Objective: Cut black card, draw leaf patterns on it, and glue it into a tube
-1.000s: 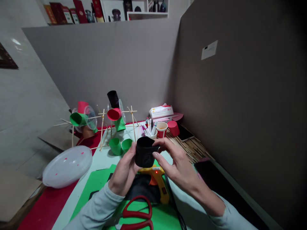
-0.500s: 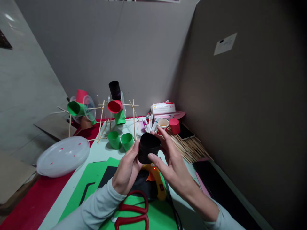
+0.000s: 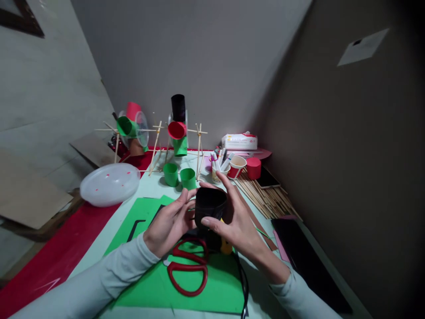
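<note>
A black paper cup (image 3: 210, 204), open at the top and slightly squashed at the rim, is held between my hands above the table. My right hand (image 3: 237, 221) grips it, thumb on the front and fingers round the far side. My left hand (image 3: 172, 221) is at its left side with bent fingers against it and the thumb raised off the wall. Below the hands lie red-handled scissors (image 3: 188, 279) on green sheets (image 3: 139, 290). A yellow glue gun (image 3: 226, 246) is mostly hidden behind my right hand and the cup.
Two green cups (image 3: 171, 174) stand behind my hands. Farther back are stick frames carrying coloured cups (image 3: 177, 130). At left lies a translucent lid (image 3: 111, 184). Markers (image 3: 222, 160), a paper cup (image 3: 237, 166), a red cup (image 3: 253, 168), sticks (image 3: 262, 195) and a phone (image 3: 267, 178) sit right.
The view has shifted, so the table things appear farther left-to-right. The black cup has turned in my hands, and my left thumb has come off its side. More of the scissors shows.
</note>
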{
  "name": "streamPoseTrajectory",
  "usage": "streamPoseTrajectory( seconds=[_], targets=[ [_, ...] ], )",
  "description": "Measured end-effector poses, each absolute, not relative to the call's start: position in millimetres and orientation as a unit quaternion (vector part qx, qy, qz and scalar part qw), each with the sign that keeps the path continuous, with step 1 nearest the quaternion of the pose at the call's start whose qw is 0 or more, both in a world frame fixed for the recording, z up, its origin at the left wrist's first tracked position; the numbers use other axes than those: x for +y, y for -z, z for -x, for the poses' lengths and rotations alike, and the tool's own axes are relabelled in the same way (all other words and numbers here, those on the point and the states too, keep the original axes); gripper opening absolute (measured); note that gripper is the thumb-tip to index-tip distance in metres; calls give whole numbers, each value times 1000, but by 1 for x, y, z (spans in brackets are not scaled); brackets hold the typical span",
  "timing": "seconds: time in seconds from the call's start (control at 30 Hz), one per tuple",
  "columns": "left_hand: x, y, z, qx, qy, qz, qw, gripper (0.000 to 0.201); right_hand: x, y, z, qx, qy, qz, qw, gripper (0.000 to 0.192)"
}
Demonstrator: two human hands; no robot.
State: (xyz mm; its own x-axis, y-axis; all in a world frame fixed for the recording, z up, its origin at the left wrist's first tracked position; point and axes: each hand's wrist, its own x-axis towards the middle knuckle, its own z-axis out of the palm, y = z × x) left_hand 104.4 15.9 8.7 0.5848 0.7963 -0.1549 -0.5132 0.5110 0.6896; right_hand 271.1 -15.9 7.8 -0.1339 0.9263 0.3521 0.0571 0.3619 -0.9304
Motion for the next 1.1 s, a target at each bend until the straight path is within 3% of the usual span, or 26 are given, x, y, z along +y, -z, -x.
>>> streamPoseTrajectory(
  seconds=[0.27,0.43,0.57,0.83,1.1],
  targets=[
    [-8,-4,-83,297,-381,-201,852,42,-29,-1,-236,-692,-392,356,491,86],
    [-5,0,-69,323,-428,-171,826,36,-24,0,-220,-766,-296,372,433,87],
    [1,-2,-53,352,-479,-160,788,28,-16,-7,-220,-777,-316,382,389,82],
    [6,-7,-37,370,-547,-161,733,24,1,-28,-212,-738,-359,418,390,39],
    [6,5,-43,353,-598,-213,687,21,7,-28,-190,-826,-226,411,312,46]
  ],
)
